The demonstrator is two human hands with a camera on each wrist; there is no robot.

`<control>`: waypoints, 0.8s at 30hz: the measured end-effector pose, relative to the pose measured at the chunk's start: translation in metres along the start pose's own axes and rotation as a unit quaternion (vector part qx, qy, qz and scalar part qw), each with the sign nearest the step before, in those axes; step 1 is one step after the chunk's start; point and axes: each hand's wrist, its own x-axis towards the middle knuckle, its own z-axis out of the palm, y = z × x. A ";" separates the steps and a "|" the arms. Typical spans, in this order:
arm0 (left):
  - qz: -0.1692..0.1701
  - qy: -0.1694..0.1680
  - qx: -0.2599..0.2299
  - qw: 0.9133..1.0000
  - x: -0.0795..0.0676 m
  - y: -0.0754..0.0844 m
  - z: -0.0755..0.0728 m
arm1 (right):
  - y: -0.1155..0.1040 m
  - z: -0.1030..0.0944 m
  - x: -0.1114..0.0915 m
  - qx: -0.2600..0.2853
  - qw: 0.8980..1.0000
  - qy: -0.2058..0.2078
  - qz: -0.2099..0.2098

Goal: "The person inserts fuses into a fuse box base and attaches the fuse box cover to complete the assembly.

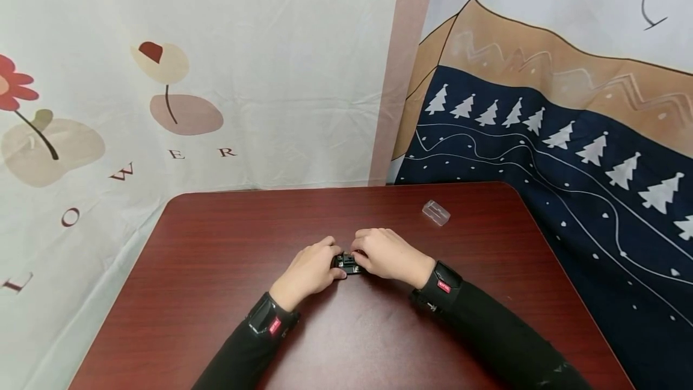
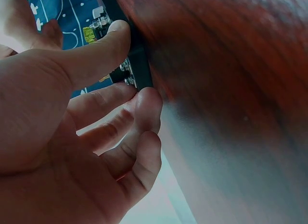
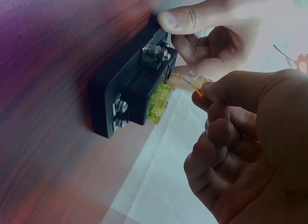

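Observation:
A black fuse box (image 1: 349,266) with metal studs and nuts lies on the table between the two hands. Its near side, seen in the right wrist view, carries yellow-green blade fuses (image 3: 158,105), and another amber fuse (image 3: 174,80) stands beside them. The left hand (image 1: 311,268) grips one end of the box, thumb on top and fingers along its edge. Between the thumb and index finger of the right hand (image 1: 391,254) is an orange-yellow blade fuse (image 3: 201,83). Its two metal prongs point at the box, slightly apart from it.
A clear plastic cover (image 1: 436,213) lies on the reddish-brown table (image 1: 260,221), behind and right of the hands. Printed curtains (image 1: 303,77) hang directly behind the table's far edge.

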 end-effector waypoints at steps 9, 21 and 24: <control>0.003 0.004 0.008 1.000 -0.001 0.001 0.001 | -0.003 0.007 0.003 -0.005 1.000 -0.006 -0.010; 0.003 0.000 0.004 1.000 -0.001 0.001 -0.001 | -0.003 0.012 0.005 -0.011 1.000 -0.012 -0.008; 0.002 -0.001 0.004 1.000 -0.001 0.000 -0.001 | -0.004 0.012 0.006 -0.016 1.000 -0.016 -0.005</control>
